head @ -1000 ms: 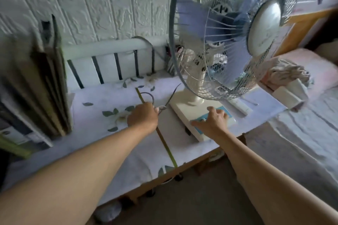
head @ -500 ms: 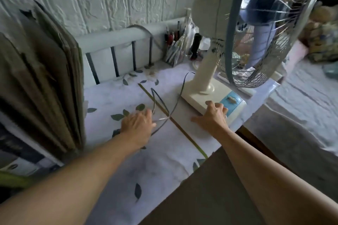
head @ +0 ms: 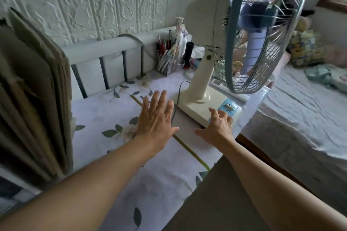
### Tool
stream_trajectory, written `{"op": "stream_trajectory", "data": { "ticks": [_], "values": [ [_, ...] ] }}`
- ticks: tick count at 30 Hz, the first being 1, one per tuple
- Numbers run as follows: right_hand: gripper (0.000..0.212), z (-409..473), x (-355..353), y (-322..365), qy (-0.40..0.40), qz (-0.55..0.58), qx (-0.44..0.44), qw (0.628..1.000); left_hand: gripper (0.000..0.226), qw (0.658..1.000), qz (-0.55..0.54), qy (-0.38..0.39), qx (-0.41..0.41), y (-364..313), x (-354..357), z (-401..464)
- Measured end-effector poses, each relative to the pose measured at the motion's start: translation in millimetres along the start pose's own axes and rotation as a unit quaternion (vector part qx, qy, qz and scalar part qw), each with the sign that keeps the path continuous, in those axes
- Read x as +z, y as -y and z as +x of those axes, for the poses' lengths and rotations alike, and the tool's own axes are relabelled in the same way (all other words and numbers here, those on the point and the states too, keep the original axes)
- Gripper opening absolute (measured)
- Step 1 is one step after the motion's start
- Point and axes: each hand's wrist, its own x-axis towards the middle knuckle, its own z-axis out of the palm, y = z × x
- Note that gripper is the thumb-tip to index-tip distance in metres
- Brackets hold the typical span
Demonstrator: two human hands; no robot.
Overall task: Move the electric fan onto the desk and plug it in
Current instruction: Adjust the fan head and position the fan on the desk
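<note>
At nine o'clock a stack of cardboard sheets (head: 35, 88) leans upright at the left end of the worktop (head: 105, 110), probably to keep the middle free. The worktop has a pale cover with printed leaves.

Near the centre, the left hand (head: 156, 118) hovers flat over the cover, palm down. Its fingers (head: 159, 99) are spread and released; they grasp nothing. The thin grey cable (head: 178, 97) of the fan runs just beside this hand, at about one o'clock from it, and goes down behind it. Where the plug lies I cannot tell, so I judge the plugging step is not yet done.

At twelve o'clock, against the rail at the back, a clear cup of pens (head: 167, 58) stands out of the way.

Right of centre, the fan (head: 204, 88) stands upright on the worktop, close to the right edge. Its cage faces toward three o'clock, over the bed (head: 304, 114), maybe because the air is wanted there.

The right hand (head: 217, 127) rests on the near corner of the fan base, beside the blue control panel. Its fingers (head: 216, 114) are bent lightly over the edge, pressing and not clenched, I think to steady or to shift the base. The base sits near the edge, so a small push inward would make it safer.
</note>
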Motion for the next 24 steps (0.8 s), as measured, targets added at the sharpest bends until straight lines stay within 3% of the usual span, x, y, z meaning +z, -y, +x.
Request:
{"op": "stream_trajectory", "data": {
  "ticks": [5,15,24],
  "values": [
    [0.096,8,9,-6,-0.007,-0.037,0.000,0.999,0.079,0.990,-0.142,0.002,0.002,-17,6,38],
    [0.088,38,22,-12,0.015,-0.004,0.005,1.000,0.069,0.913,-0.408,-0.014,-0.004,-40,-6,126],
    [0.073,47,17,-13,0.006,-0.083,-0.033,0.996,0.049,0.860,-0.510,-0.014,-0.015,-59,-2,163]
  ]
}}
